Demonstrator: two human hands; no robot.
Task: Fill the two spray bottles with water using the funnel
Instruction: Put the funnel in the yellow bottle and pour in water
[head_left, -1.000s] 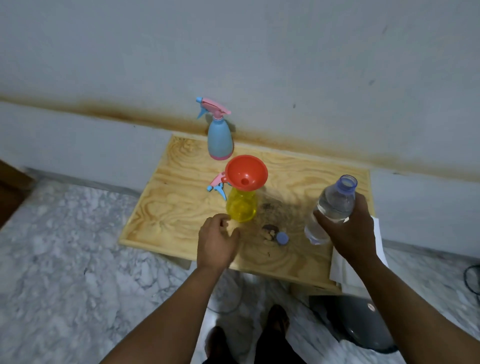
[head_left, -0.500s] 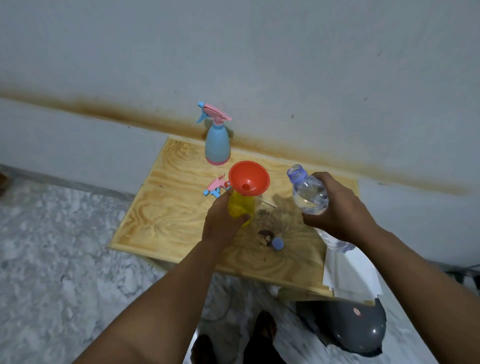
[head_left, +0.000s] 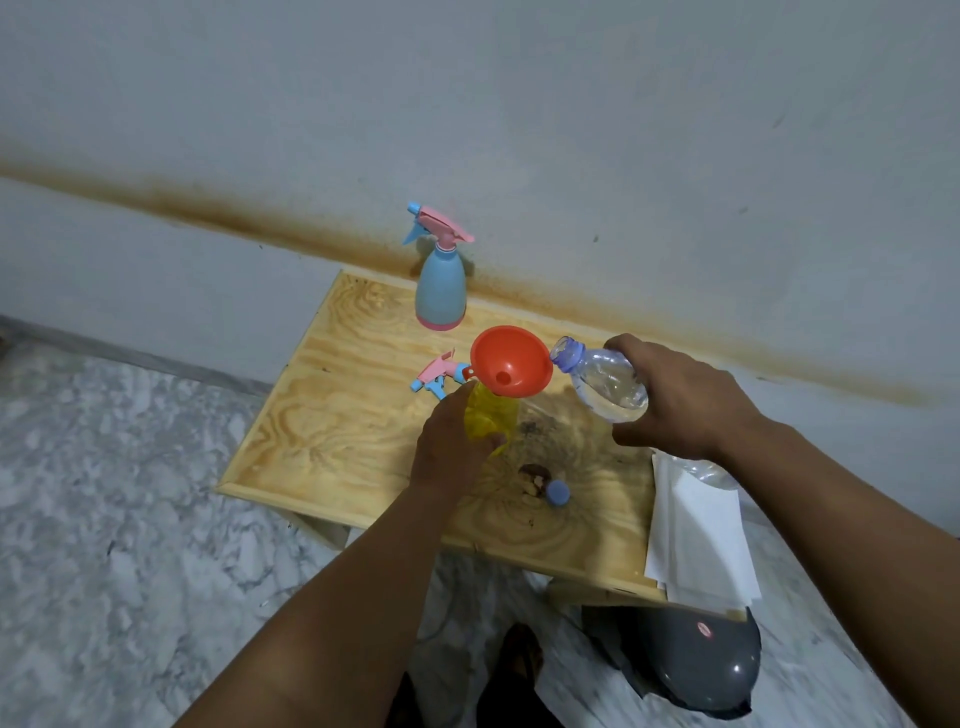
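Grained wooden table (head_left: 332, 431) — glossy, seemingly plastic funnel (head_left: 511, 364), clear bottle (head_left: 608, 384).

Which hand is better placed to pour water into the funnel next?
Right. The right hand holds the tilted water bottle, its open mouth at the rim of the orange funnel. The left hand grips the yellow spray bottle, steadying it.

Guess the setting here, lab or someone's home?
Probably a home, not a lab: a low plywood table stands on a marble-pattern floor against a plain wall with a rusty stain, and a grey helmet-like thing lies beneath the table.
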